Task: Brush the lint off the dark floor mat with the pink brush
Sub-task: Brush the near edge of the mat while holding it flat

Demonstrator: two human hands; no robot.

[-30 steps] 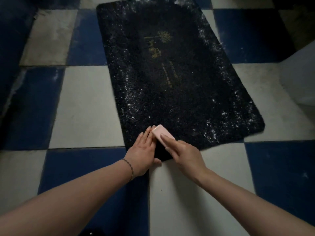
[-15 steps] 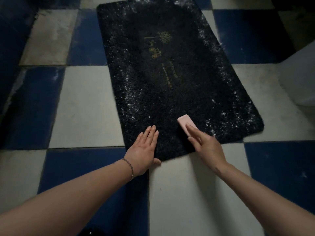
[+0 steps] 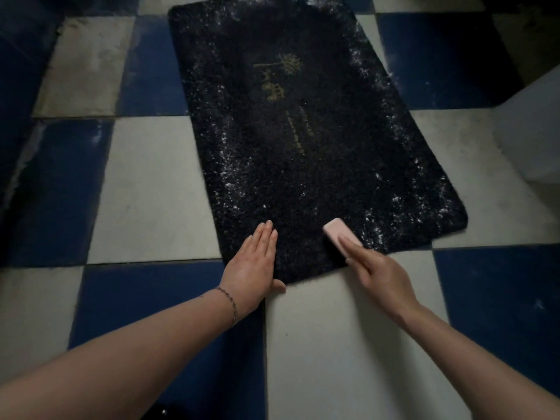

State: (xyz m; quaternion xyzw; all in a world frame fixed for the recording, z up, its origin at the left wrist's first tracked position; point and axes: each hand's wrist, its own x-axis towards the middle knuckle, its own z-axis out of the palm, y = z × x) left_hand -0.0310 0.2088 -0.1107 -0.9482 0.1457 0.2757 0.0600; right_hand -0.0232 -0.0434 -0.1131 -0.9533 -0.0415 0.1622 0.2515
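Note:
A dark shaggy floor mat (image 3: pixel 303 140) lies on the checkered tile floor, with gold lettering in its middle and white lint along its left, right and near edges. The small pink brush (image 3: pixel 337 232) sits on the mat near its front edge, right of centre. My right hand (image 3: pixel 382 273) holds it, with the fingers laid along its top and side. My left hand (image 3: pixel 254 262) lies flat on the mat's near left corner with straight fingers, pressing it down. A thin bracelet is on that wrist.
Blue and white floor tiles (image 3: pixel 157 189) surround the mat. A pale wall or fixture (image 3: pixel 533 137) rises at the right edge. A dark wall runs along the far left.
My right hand has swept the pink brush rightward along the mat's near edge, away from my left hand. The left hand stayed in place.

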